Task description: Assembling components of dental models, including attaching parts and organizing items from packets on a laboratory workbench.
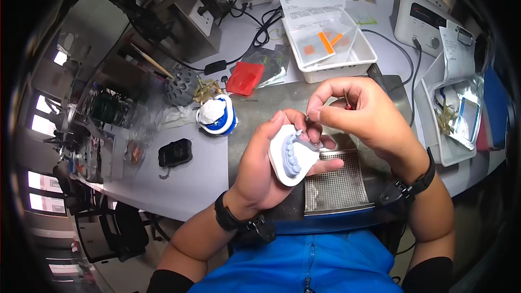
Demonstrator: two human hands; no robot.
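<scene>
Teeth model (281,169), white at the base with a row of blue-gray teeth, rests in the left hand (255,165), held up in front of the person, above the dark work mat (260,103). That hand is cupped round it: the thumb lies along the near left edge, the palm backs the base, and fingers show past the right side. A pinkish patch shows on the model's upper right part.

The right hand (366,108) is curled just above and to the right of the model. Its thumb and index finger are pressed together at the tips, pinching a small dark piece (307,117) too tiny to make out. A thin tool (348,102) with a red part sits among its curled fingers.

Below the right hand is a metal grate (339,182) full of small holes. To the left of the hands, a blue-and-white mold (218,116) stands near a gray holder (182,86), with a red sheet (244,78) behind it. Farther back on the table (209,184), a white tray (339,70) holds orange strips (326,43).
</scene>
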